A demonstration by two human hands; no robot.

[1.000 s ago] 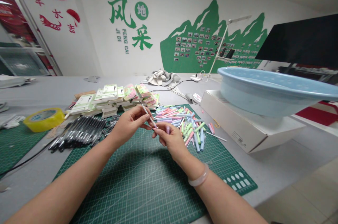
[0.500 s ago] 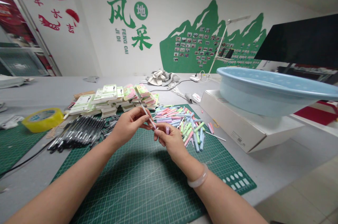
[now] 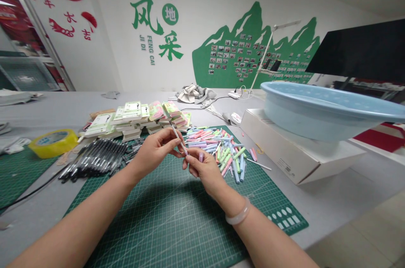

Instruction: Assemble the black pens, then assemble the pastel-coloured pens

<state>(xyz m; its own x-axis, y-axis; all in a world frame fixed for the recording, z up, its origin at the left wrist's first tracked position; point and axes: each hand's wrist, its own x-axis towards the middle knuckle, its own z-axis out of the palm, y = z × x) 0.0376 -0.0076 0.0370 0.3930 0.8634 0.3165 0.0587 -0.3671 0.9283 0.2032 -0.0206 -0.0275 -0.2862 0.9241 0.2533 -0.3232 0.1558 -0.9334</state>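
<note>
Fingers (image 3: 171,145) closed, left hand (image 3: 155,150) pinches a rod (image 3: 176,133), right hand (image 3: 205,168) its end plus a lilac piece (image 3: 201,157) — coloured tubes (image 3: 225,160) at two o'clock.

Purple tube (image 3: 201,157), white-gridded green mat (image 3: 158,230)

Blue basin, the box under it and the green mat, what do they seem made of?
Basin: likely plastic, smooth and slightly glossy; pale highlights along its edge.
Box: likely cardboard, matte; straight folded edges.
Mat: perhaps vinyl, fairly matte; flat with a printed grid.
</note>
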